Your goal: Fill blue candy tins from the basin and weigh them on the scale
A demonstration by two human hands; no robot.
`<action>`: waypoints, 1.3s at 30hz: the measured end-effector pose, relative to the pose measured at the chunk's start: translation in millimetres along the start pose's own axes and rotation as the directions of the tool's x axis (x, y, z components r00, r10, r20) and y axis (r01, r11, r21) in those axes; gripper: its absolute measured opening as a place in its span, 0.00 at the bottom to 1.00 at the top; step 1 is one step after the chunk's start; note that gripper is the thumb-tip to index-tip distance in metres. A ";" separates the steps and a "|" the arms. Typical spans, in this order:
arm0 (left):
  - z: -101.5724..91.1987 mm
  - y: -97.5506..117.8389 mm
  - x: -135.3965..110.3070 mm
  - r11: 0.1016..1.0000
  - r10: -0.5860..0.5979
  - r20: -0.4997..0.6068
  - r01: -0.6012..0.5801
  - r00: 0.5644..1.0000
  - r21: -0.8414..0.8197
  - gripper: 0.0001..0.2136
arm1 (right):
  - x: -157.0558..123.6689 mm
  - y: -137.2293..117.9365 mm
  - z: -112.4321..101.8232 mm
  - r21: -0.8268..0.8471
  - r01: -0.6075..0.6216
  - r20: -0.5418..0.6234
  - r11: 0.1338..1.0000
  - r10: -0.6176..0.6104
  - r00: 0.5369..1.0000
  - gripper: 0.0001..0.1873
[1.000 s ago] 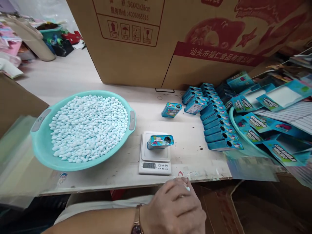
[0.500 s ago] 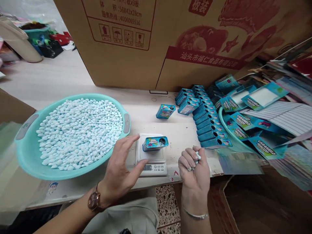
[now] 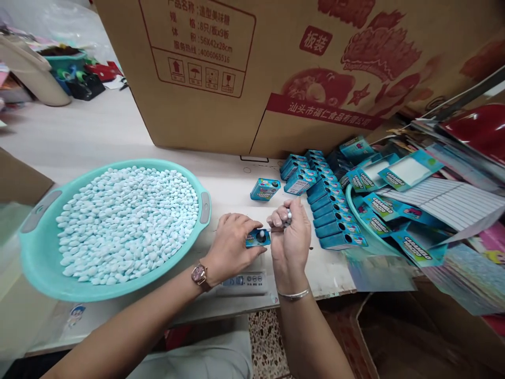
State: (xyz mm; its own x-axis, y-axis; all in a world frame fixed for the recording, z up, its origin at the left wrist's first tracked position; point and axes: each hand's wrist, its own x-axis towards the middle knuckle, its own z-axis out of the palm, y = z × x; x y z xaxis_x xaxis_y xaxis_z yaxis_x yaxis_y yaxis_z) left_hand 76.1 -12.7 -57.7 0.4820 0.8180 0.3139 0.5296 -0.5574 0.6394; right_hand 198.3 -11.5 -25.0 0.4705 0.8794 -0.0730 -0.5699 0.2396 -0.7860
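Observation:
My left hand (image 3: 231,241), with a watch on its wrist, has fingers and thumb around a small blue candy tin (image 3: 251,240). A pale candy shows at the round hole in its top. Under this hand lies a white kitchen scale (image 3: 255,284) with a lit display; whether the tin still rests on it, I cannot tell. My right hand (image 3: 292,239) is curled closed around several pale blue candies (image 3: 289,215), close beside the tin's hole. Left of both hands stands a turquoise basin (image 3: 188,246) full of the same candies (image 3: 126,223).
Another blue tin (image 3: 265,190) stands alone behind my hands. Rows of tins (image 3: 329,202) line up to the right, beside a turquoise tub (image 3: 356,213) heaped with printed card packaging (image 3: 418,242). A large cardboard carton (image 3: 205,118) blocks the back.
My left hand has moved right and closed on the tin, having been open beside the scale. My right hand, still holding candies, has come left and up to the tin.

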 end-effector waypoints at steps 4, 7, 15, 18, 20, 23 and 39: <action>1.1 -1.1 -1.6 1.000 -0.002 0.014 0.003 1.000 -0.023 0.16 | -1.6 2.5 -1.8 -0.039 0.000 0.011 0.999 0.000 1.000 0.14; 2.7 -1.4 -1.3 0.999 -0.009 0.005 0.009 1.000 -0.036 0.16 | -2.9 3.5 -1.6 -0.057 -0.007 0.008 0.998 0.007 1.000 0.14; -13.2 -3.4 -9.0 0.996 -0.028 0.017 0.029 0.999 -0.081 0.24 | 1.5 -6.9 -8.3 0.066 -0.140 -0.001 0.988 0.141 0.990 0.16; -31.0 -2.9 -17.1 0.989 -0.040 -0.021 0.036 0.999 -0.144 0.26 | 3.2 -14.7 -14.9 0.125 -0.157 0.005 0.980 0.158 0.987 0.14; -39.8 -2.6 -21.6 0.985 -0.036 -0.041 0.028 0.998 -0.173 0.27 | 3.1 -17.8 -17.5 0.125 -0.140 0.004 0.982 0.141 0.990 0.13; -44.0 -2.7 -25.7 0.983 -0.027 -0.044 0.019 0.999 -0.183 0.26 | 1.4 -18.8 -17.9 0.100 -0.120 0.007 0.988 0.120 0.993 0.13; -35.4 -6.4 -31.8 0.985 -0.053 0.012 0.054 0.999 -0.162 0.25 | -8.6 0.0 -28.5 -0.459 0.123 0.090 0.880 -0.092 0.992 0.16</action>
State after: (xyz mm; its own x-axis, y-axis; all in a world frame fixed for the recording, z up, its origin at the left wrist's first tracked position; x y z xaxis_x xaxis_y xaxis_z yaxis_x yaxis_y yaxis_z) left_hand 32.7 -30.0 -46.9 0.4614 0.8447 0.2713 0.4350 -0.4820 0.7606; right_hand 213.5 -30.9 -41.9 0.4584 0.8871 0.0549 -0.1345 0.1303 -0.9823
